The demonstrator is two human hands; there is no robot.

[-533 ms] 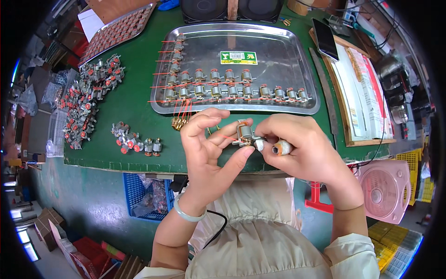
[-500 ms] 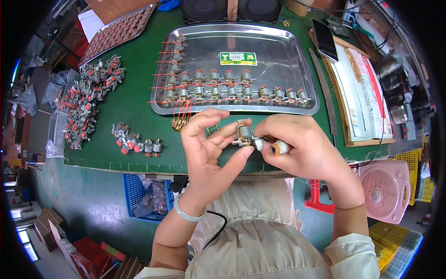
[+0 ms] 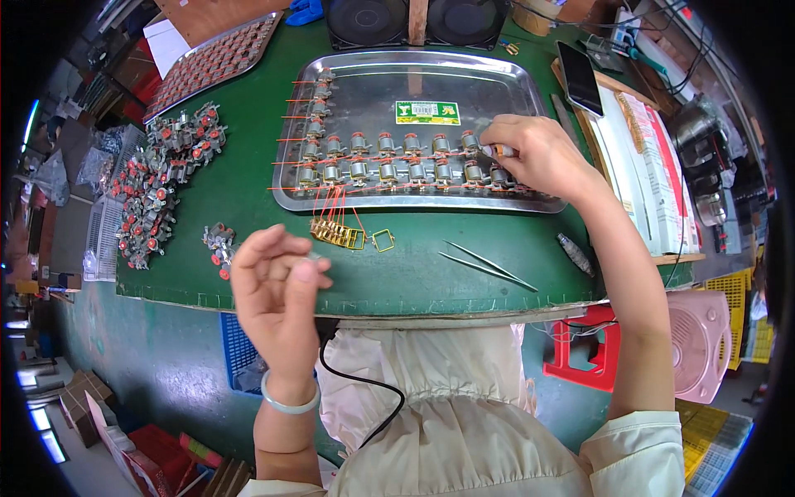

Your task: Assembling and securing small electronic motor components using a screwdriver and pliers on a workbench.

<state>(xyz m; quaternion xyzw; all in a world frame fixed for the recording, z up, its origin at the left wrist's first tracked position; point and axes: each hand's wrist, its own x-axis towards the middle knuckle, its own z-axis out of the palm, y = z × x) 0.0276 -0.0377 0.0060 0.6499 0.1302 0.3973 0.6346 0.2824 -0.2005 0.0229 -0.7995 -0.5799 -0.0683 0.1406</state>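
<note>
My right hand (image 3: 534,153) reaches over the shiny metal tray (image 3: 364,202). Its fingers are closed round a small handle (image 3: 502,151) with an orange end. The fingertips are beside a small silver coil assembly (image 3: 469,141) at the right end of the upper row. My left hand (image 3: 277,290) hovers above the table's front, left of the middle, fingers loosely curled and partly apart, nothing visible in them. Beyond it lie several brass-coloured frames (image 3: 338,234) with red wires. Left of it are loose coil assemblies (image 3: 219,240), partly hidden by the hand.
Tweezers (image 3: 490,267) and a grey wrapped cylinder (image 3: 575,253) lie on the green table (image 3: 414,290). A large pile of coil assemblies (image 3: 153,186) sits at left, a filled tray (image 3: 215,65) at far left. A phone (image 3: 580,79) rests by papers at right.
My hands have parted: the right moved up and forward over the tray, the left moved left and down. The coil assembly they held together is gone from between them; the upper row is longer.
</note>
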